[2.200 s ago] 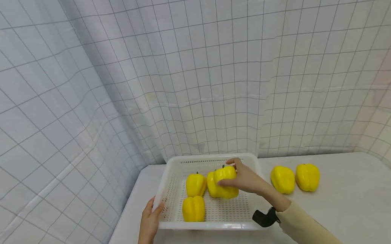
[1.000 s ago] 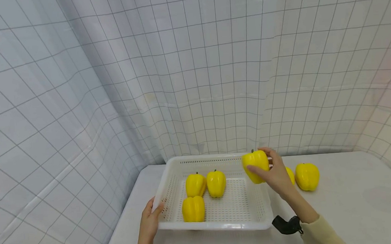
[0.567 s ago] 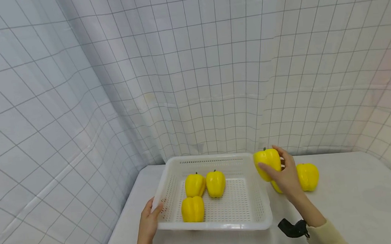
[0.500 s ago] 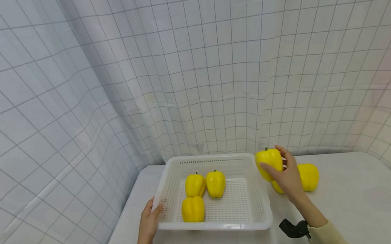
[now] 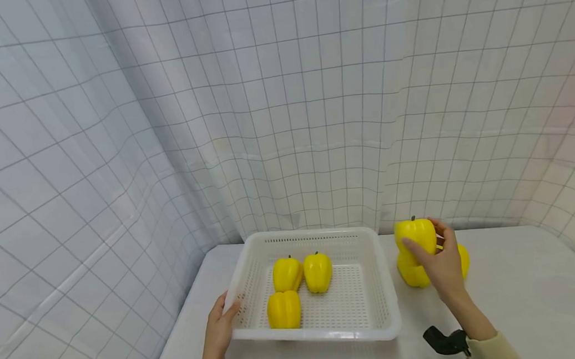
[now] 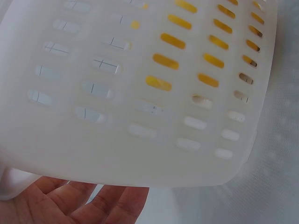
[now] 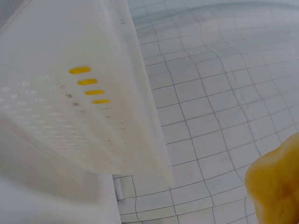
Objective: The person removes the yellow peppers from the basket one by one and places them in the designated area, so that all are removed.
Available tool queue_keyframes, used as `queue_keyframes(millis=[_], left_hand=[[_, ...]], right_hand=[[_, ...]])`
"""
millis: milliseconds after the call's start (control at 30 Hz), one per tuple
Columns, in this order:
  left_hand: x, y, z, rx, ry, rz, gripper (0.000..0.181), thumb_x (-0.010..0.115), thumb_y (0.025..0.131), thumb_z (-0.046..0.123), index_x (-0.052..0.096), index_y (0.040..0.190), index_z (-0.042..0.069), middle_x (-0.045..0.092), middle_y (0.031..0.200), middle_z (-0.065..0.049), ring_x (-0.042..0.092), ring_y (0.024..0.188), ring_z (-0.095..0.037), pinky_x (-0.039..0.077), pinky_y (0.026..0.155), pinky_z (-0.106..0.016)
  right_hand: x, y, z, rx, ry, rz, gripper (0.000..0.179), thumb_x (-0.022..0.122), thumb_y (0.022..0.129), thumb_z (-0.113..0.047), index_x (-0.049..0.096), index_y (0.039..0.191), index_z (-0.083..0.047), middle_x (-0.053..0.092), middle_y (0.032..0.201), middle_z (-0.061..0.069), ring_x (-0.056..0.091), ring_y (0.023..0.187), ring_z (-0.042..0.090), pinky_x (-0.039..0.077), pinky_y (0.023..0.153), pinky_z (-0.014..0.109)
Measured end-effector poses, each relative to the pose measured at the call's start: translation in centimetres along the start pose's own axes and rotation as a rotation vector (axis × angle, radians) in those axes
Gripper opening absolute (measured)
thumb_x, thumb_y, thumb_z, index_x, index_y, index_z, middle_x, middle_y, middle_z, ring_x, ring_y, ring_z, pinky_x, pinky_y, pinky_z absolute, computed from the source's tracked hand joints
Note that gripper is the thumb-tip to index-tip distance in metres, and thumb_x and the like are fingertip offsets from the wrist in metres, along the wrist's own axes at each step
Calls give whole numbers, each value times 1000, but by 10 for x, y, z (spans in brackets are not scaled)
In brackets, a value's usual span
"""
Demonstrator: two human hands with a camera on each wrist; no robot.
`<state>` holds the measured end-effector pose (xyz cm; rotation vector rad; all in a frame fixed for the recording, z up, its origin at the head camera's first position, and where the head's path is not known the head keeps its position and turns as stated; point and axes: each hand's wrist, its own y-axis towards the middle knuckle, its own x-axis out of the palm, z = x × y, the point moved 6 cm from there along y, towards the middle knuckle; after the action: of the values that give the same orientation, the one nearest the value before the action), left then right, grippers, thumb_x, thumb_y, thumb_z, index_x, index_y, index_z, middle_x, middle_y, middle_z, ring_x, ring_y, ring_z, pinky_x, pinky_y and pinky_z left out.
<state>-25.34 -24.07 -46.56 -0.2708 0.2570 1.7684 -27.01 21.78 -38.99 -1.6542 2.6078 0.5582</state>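
Note:
My left hand [image 5: 218, 329] grips the left rim of a white perforated plastic basket [image 5: 318, 334], thumb on the inner side. In the left wrist view its fingers [image 6: 88, 200] reach under the basket's edge, below the slotted wall [image 6: 112, 149]. Right of the basket, my right hand [image 5: 446, 268] holds a yellow bell pepper [image 5: 418, 234] with its stem up, thumb in front and fingers behind. That pepper overlaps a second bell pepper [image 5: 412, 275] on the table. A third bell pepper [image 5: 465, 259] is mostly hidden behind the hand. The right wrist view catches part of a yellow pepper [image 7: 275, 186].
Inside the basket, to the left of its middle, lie 3 yellow bell peppers, one at the back [image 5: 287, 274], one right of it [image 5: 318, 272] and one in front [image 5: 284, 310]. A white table [image 5: 515, 286] extends to the right. Gridded white curtain [image 5: 308, 117] hangs behind.
The right hand has carried the bell pepper out of the basket, over its right rim and further right, above the peppers on the table. The left hand and basket have barely moved.

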Motion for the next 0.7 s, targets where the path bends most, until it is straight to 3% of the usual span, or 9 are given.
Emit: queue_keyframes(millis=[700], left_hand=[[-1,1,-1,0,2,8,46,50,99,19,41,137,-6,53,126,-23,52,107,-30,37,87,-44]], right_hand=[[-40,6,21,-21,-13,186,66,73,85,-20,39,139,-7,40,128,2,40,95,9,35,76,18]])
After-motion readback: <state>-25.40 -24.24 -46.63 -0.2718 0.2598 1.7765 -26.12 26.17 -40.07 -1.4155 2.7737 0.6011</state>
